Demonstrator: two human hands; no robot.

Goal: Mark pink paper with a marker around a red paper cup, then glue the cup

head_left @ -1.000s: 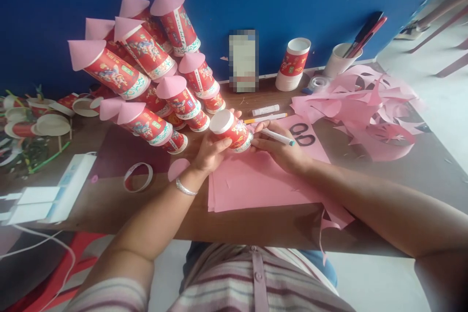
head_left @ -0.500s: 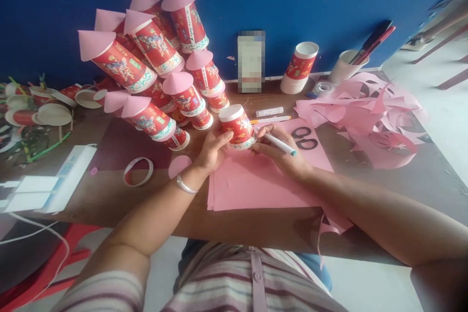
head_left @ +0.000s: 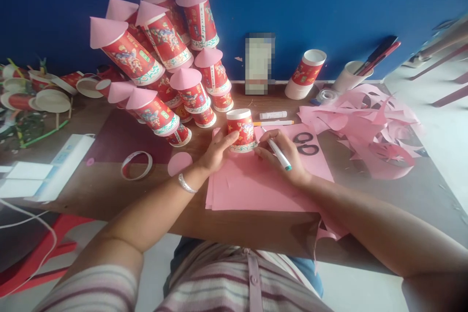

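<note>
A small red paper cup (head_left: 240,126) with printed figures stands on a stack of pink paper (head_left: 252,185). It is upside down, and green marks run along its white band at the bottom. My left hand (head_left: 218,150) is wrapped round the cup's left side. A white marker with a green end (head_left: 279,153) is pinched in my right hand (head_left: 283,156), just to the right of the cup. Black scissor handles (head_left: 306,144) lie on the paper beyond my right hand. A white marker cap or short pen (head_left: 273,115) and an orange pen (head_left: 274,123) lie behind the cup.
Several red cup towers with pink cone roofs (head_left: 132,53) stand at the back left. Pink paper scraps (head_left: 369,131) heap up on the right, beside a tape roll (head_left: 327,96) and a cup of pens (head_left: 353,77). A paper ring (head_left: 136,165) and a white power strip (head_left: 64,165) lie left.
The view has shifted slightly. The cup now stands more upright, and the marker tip has drawn a little away from it. Both hands keep their holds.
</note>
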